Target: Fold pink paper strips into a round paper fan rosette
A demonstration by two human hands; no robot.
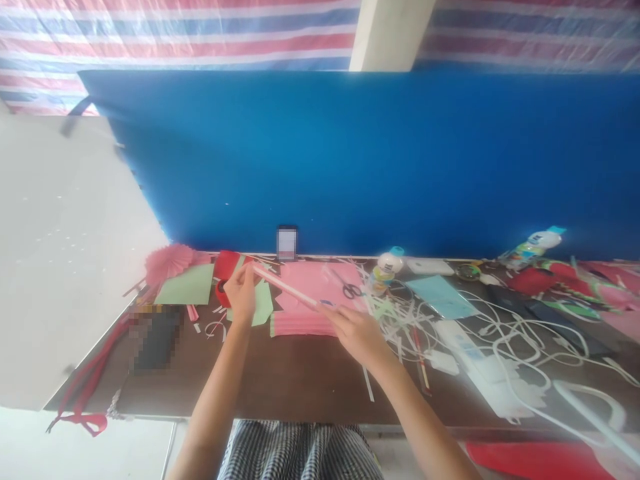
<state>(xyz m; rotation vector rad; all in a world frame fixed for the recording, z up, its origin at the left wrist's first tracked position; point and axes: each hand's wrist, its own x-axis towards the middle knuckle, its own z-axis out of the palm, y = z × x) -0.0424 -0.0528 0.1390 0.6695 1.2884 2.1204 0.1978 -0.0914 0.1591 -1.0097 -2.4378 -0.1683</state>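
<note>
A narrow pink-and-white paper strip (285,287) stretches at a slant above the table. My left hand (241,291) pinches its upper left end, and my right hand (361,331) has its fingers closed on the lower right end. Under and behind the strip lie pink paper sheets (303,275), and a pleated pink paper piece (303,325) is just below it. Dark-handled scissors (352,291) rest on the pink paper, beyond my right hand. Beside my left hand are a light green sheet (263,303) and a red roll (220,291), partly hidden by that hand.
Tangled white paper strips (400,320) surround a bottle (385,270). To the right lie a power strip (475,367), white cables (520,340) and a light blue packet (443,297). A pink paper fan (173,262) sits far left. A blue partition (350,160) closes the table's back.
</note>
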